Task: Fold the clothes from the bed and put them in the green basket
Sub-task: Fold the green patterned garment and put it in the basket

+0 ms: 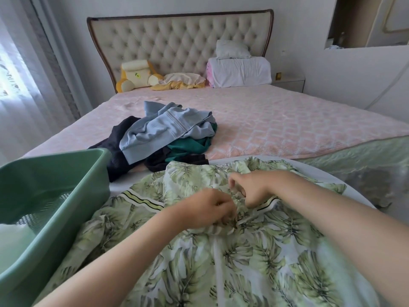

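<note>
No legible text or labels

Leaf shirt (243, 251) at 6: white w/ big light-green leaves, plus a stripe band (141, 201) in black, white & yellow-green. Basket (44, 173) at 8: plain soft green. Pile near the middle: light-blue top (159, 129), dark-green cloth (188, 146), black cloth (115, 151). Bed cover (287, 125) at 3: pink w/ diamond pattern. Headboard (177, 41) at 12: beige w/ buttons, dark-brown rim. Soft toy (137, 74) at 11: yellow & cream. Pillow (239, 72) at 1: white.
</note>
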`<state>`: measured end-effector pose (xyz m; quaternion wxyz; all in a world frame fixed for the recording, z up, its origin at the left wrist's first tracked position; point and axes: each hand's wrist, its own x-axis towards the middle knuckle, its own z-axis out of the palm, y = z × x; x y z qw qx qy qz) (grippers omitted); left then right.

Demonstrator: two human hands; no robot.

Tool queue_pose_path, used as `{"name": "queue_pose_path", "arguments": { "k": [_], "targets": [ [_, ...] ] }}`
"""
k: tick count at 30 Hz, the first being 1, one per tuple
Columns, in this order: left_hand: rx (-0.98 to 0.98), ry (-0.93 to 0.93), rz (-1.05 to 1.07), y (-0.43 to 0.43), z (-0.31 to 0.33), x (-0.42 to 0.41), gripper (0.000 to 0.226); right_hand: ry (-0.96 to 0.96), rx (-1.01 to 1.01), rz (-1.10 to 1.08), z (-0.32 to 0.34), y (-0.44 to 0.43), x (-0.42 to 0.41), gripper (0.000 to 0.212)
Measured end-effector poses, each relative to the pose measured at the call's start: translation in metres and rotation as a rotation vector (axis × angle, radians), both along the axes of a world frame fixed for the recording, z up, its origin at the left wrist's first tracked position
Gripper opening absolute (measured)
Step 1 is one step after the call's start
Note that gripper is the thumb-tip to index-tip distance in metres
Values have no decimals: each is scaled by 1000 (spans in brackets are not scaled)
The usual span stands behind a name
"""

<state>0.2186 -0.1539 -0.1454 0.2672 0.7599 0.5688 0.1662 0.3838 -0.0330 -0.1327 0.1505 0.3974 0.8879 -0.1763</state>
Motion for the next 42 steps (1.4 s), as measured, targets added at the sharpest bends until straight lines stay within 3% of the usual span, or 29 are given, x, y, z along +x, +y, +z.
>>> {"name": "queue_pose_path", "arguments": {
  "k": [2,4,6,8,10,13,15,16,17,19,21,22,26,28,29,31,33,34,35,37,38,40,42],
  "targets": [
    [244,-43,155,10,-3,-4,20,-52,-86,-4,10,-2,-2,88],
    [449,136,247,22,-11,-14,20,-143,37,50,14,-11,-8,77],
    [414,358,278,29,-19,-26,39,-157,243,116,12,-16,-14,51],
    [299,427,294,32,-21,-33,56,-100,404,139,10,-16,-17,45],
    [284,439,316,33,-23,-37,62,30,532,135,9,-14,-20,40],
    [338,309,386,31,-17,-38,60,490,930,140,-6,-10,-25,37],
    [407,210,383,28,-15,-36,63,740,1023,111,-14,-8,-26,44],
    [421,201,355,27,-15,-32,70,776,1042,129,-16,-6,-25,42],
    [403,222,315,25,-16,-28,77,766,1042,185,-19,-5,-24,38],
    [287,334,244,24,-22,-20,94,531,935,338,-24,-1,-15,35],
    [177,491,180,23,-31,-16,110,143,619,303,-21,-5,-8,33],
    [137,560,145,23,-35,-15,113,51,455,218,-15,-9,-6,29],
    [-24,619,90,25,-41,-11,113,50,-32,-18,29,-16,-5,22],
    [-102,623,65,25,-37,-10,110,158,58,-105,32,-17,-16,22],
    [-122,608,49,27,-32,-10,100,246,232,-162,27,-18,-24,19],
    [-110,477,31,30,-18,-12,63,281,560,-242,5,-22,-40,20],
    [-60,207,202,37,-4,-19,43,153,544,-269,-18,-25,-51,41],
    [-4,159,287,39,-1,-25,40,110,490,-274,-27,-23,-52,53],
    [100,186,337,41,-3,-33,42,93,457,-273,-35,-20,-50,63],
    [333,434,330,50,-20,-54,44,57,453,-253,-46,-10,-44,82],
    [341,525,317,54,-31,-65,52,30,475,-229,-49,-4,-42,90],
    [190,622,342,59,-47,-84,84,-26,504,-199,-52,4,-39,102],
    [40,591,406,62,-55,-97,107,-18,449,-216,-56,12,-39,108]
  ]
}}
